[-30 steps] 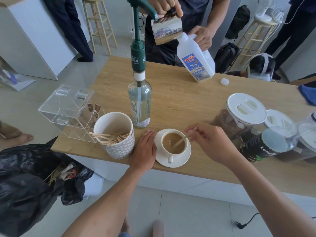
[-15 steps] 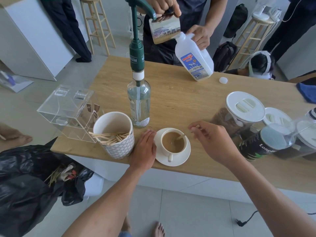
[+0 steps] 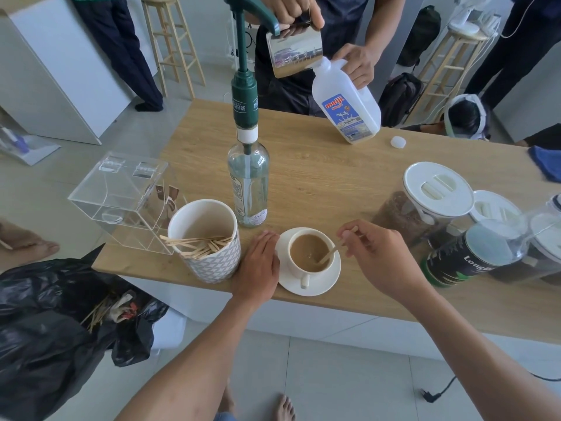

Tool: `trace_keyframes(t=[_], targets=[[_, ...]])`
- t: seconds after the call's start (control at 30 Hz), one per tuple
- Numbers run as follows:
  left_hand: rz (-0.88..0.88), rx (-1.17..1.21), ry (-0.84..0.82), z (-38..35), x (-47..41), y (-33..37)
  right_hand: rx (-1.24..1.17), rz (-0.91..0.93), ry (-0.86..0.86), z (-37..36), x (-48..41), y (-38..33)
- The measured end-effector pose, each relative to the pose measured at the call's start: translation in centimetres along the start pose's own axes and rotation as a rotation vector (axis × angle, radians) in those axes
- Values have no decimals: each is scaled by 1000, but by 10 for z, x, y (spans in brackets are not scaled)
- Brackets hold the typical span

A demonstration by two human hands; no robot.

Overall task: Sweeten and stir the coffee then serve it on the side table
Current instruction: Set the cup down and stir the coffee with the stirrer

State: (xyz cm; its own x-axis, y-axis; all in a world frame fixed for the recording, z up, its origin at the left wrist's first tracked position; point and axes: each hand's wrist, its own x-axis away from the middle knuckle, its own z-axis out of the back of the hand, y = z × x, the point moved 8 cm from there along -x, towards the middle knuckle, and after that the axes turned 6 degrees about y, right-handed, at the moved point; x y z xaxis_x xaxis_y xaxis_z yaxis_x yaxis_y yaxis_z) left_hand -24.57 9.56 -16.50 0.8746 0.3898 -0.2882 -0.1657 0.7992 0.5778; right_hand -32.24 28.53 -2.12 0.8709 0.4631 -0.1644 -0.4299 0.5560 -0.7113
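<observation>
A white cup of milky coffee (image 3: 309,253) stands on a white saucer (image 3: 324,282) near the front edge of the wooden table (image 3: 318,177). My right hand (image 3: 379,256) pinches a thin wooden stir stick (image 3: 331,253) whose lower end dips into the coffee. My left hand (image 3: 258,268) lies flat on the table, its fingers against the saucer's left rim. A clear syrup bottle with a green pump (image 3: 248,177) stands just behind the cup.
A patterned white mug of several wooden sticks (image 3: 206,241) and a clear acrylic box (image 3: 121,199) sit left. Lidded jars (image 3: 431,202) and a dark tin (image 3: 467,256) crowd the right. Across the table a person tilts a milk jug (image 3: 346,104) at a steel pitcher (image 3: 294,53). A black rubbish bag (image 3: 51,329) lies at floor left.
My right hand has kept moving the stick around in the coffee, its tip shifting inside the cup. My left hand has stayed by the saucer.
</observation>
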Motion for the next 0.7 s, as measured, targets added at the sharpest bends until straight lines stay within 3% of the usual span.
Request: trace_keyframes(t=[0.1,0.27,0.43,0.6,0.7], targets=[[3,0,6,1,0,0,-40,-7,59,7,-3,1],[-2,6,0,1,0,1,-29,19,-38,-5,2,-3],[-2,10,-2,1,0,0,-10,0,56,8,-2,1],[-2,10,-11,-1,0,0,-3,18,-55,-5,3,-4],[-3,8,-8,0,0,0,37,-15,27,7,0,2]])
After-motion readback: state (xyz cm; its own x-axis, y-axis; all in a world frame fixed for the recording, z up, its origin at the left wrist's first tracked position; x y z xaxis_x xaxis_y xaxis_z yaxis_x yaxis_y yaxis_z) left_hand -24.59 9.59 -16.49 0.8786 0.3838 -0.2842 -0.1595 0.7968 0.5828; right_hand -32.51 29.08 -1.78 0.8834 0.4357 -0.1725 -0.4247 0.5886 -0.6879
